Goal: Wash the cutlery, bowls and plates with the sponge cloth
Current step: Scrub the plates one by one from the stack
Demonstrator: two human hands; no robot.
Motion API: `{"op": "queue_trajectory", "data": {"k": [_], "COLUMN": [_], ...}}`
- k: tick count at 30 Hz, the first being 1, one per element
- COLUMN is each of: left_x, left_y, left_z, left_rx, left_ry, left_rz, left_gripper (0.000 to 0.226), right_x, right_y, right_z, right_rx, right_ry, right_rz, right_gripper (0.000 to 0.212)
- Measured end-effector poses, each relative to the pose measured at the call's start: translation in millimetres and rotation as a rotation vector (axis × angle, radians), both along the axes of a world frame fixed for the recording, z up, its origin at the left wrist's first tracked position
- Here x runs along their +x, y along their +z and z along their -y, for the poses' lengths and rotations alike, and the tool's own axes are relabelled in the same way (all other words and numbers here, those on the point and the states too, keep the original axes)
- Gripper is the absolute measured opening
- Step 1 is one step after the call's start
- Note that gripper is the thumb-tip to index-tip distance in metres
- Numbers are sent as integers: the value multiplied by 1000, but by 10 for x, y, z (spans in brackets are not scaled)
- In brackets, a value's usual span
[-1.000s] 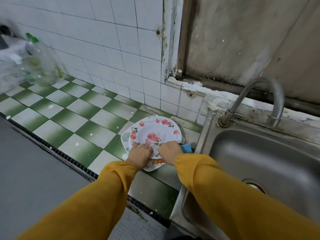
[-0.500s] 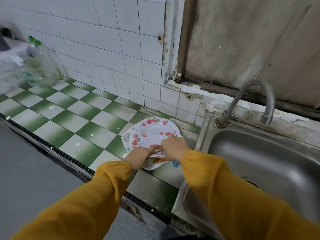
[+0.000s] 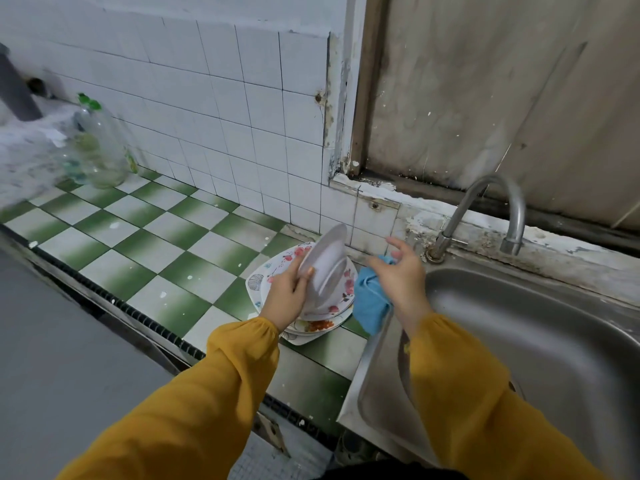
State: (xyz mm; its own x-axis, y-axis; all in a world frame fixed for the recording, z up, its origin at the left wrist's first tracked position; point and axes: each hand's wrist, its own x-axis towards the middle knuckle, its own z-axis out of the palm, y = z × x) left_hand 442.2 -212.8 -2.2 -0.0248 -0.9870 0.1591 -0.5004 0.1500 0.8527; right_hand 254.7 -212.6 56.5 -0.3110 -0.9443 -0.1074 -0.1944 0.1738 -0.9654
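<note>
A loose mustard-yellow fabric left sleeve (image 3: 207, 393) and matching right sleeve (image 3: 460, 393), each gathered at the wrist, perhaps elasticated.

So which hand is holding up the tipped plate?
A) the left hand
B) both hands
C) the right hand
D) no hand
A: the left hand grips the tipped plate above the stack of plates, while the right hand hovers open by the blue cloth.

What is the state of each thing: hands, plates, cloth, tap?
top plate: tilted up, underside showing
left hand: grips the top plate
plate stack: flat on counter
blue cloth: crumpled, beside sink
right hand: open, over the blue cloth
tap: no water running
</note>
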Motion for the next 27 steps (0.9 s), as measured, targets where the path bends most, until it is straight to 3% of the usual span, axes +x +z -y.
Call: {"op": "queue_trajectory", "data": {"k": [3, 4, 7, 8, 9, 11, 14, 15, 16, 18, 21, 23, 27], "left_x": [-121, -145, -206, -242, -282, -432, -698, -776, -850, -968, -1091, -1114, -1085], "left_y": [167, 223, 432, 510, 578, 791, 1090, 1166, 1221, 1276, 1337, 1416, 1511], "left_z": [-46, -62, -93, -100, -122, -206, -348, -405, -468, -618, -771, -764, -677], "left_rx": [-84, -120, -201, -214, -220, -250, -287, -288, -289, -305, -340, -372, -414], "left_ry": [198, 246, 334, 349, 348, 342, 276, 242, 212, 149, 101, 96, 127], "left_rz": [-301, -380, -488, -507, -528, -569, -665, -699, -710, -697, -649, -607, -678], "left_gripper": [46, 47, 47, 45, 43, 42, 41, 40, 38, 37, 36, 36, 36], "right_x": [-164, -198, -227, -191, -136, -46, 133, 169, 155, 49, -274, -265, -59], "right_y": [106, 168, 332, 397, 436, 550, 639, 658, 721, 909, 1170, 1170, 969], "right_z": [-17, -40, -50, -64, -84, -140, -252, -253, -206, -39, 205, 130, -327], "right_rx": [226, 283, 180, 99, 14, -196, -669, -781, -818, -708, -489, -519, -886], "right_ry": [-87, -88, -62, -24, 20, 96, 321, 278, 148, -112, -215, -135, 256], "right_rz": [648, 810, 1061, 1048, 997, 698, -208, -471, -593, -472, -105, -100, -356], "right_gripper": [14, 12, 8, 20, 35, 52, 46, 43, 44, 43, 37, 28, 44]}}
